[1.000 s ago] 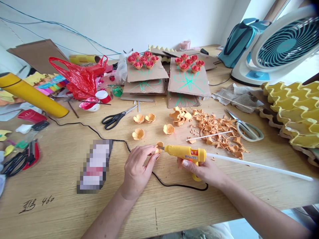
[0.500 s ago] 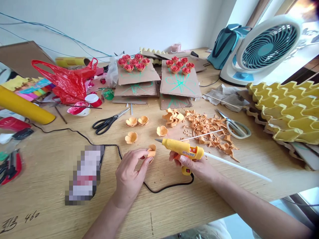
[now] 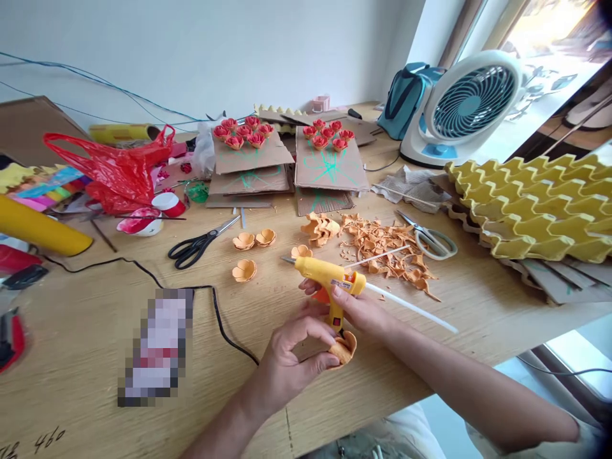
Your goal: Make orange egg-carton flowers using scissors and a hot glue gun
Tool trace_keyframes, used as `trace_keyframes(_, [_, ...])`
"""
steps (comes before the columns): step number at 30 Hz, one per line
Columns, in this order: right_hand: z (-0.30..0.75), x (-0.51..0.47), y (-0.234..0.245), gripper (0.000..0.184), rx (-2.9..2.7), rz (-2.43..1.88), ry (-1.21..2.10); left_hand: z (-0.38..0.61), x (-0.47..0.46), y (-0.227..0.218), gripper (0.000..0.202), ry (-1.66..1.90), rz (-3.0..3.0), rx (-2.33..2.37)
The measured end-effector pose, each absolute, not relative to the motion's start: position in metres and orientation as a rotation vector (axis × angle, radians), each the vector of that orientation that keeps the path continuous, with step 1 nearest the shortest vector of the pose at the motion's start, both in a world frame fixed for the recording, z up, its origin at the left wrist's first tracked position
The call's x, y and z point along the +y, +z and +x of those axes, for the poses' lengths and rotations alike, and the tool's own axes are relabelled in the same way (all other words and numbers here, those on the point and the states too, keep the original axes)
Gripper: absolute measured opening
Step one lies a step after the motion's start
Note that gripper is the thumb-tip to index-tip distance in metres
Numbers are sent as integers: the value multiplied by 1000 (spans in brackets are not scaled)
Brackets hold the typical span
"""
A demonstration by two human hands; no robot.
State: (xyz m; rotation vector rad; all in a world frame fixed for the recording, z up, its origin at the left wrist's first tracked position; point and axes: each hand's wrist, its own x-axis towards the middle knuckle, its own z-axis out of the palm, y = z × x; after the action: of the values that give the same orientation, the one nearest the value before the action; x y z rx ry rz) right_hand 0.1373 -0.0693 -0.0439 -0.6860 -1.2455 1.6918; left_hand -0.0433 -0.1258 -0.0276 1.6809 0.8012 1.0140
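My left hand (image 3: 291, 357) pinches a small orange paper flower cup (image 3: 345, 348) between thumb and fingertips, low over the wooden table near its front edge. My right hand (image 3: 356, 307) grips a yellow glue gun (image 3: 325, 275) just above it, nozzle pointing left and up, with a white glue stick (image 3: 411, 309) jutting out the back to the right. The gun's black cord (image 3: 224, 325) runs left across the table. Several loose orange flower cups (image 3: 244, 270) lie beyond the hands.
Black scissors (image 3: 196, 244) lie left of centre; grey-handled scissors (image 3: 428, 237) sit by a heap of orange scraps (image 3: 389, 245). Cardboard sheets with red flowers (image 3: 329, 159) stand behind. Yellow egg trays (image 3: 530, 210) and a fan (image 3: 466, 105) fill the right; a red bag (image 3: 115, 169) the left.
My left hand has carried the orange flower cup down and right, under the glue gun. The gun's nozzle has lifted away from the cup. The view has swung to the right.
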Motion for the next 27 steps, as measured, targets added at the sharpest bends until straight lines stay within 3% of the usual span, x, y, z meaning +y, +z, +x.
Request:
trace_keyframes(12, [141,-71,-30,55,-1415,-406,1815,-40,-132,-29,14,1035,1576,621])
trace_keyframes(18, [149,-75,-23,64,-1244,-542,1603,-56,-126,-26,14,1163,1651,744])
trace_keyframes(23, [153,-78,-17,24,-977,-613,1407,-68,-121,-20,15,1224,1681,850])
trace_keyframes(27, [154,-77,-13,22,-885,-697,1365,-68,-122,-19,16,1164,1740,882])
